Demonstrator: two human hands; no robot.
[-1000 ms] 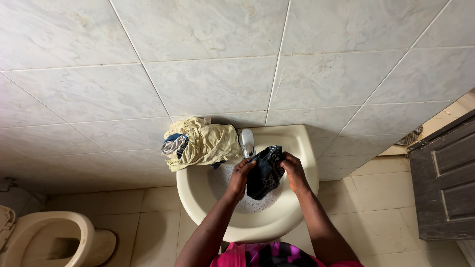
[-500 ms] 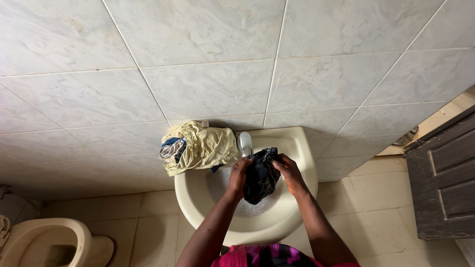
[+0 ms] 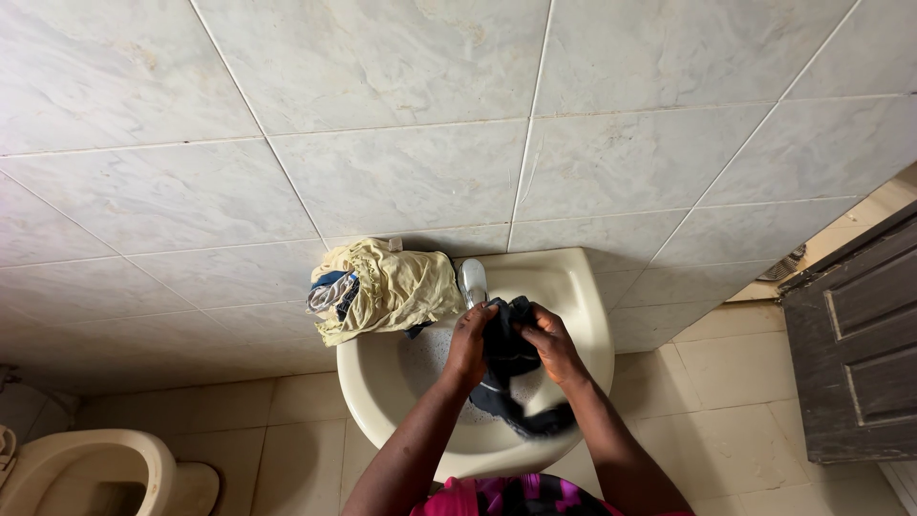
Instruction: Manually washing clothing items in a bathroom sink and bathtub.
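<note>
A dark wet garment [image 3: 509,375] hangs over the cream basin [image 3: 583,296], its lower end trailing toward the front rim. My left hand [image 3: 469,341] grips its left side and my right hand [image 3: 546,340] grips its right side, the two hands close together below the chrome tap [image 3: 472,279]. Soapy water shows in the bowl under the cloth. A heap of pale yellow and blue clothes [image 3: 380,287] lies on the basin's left rim, touching the tiled wall.
A grey marbled tile wall [image 3: 401,143] rises behind the basin. A cream toilet [image 3: 95,473] sits at the lower left. A dark wooden door [image 3: 855,354] stands at the right, with a floor drain [image 3: 781,268] beyond it.
My hands have drawn together on the garment, which now hangs lower and longer toward the basin's front rim. The view has shifted slightly.
</note>
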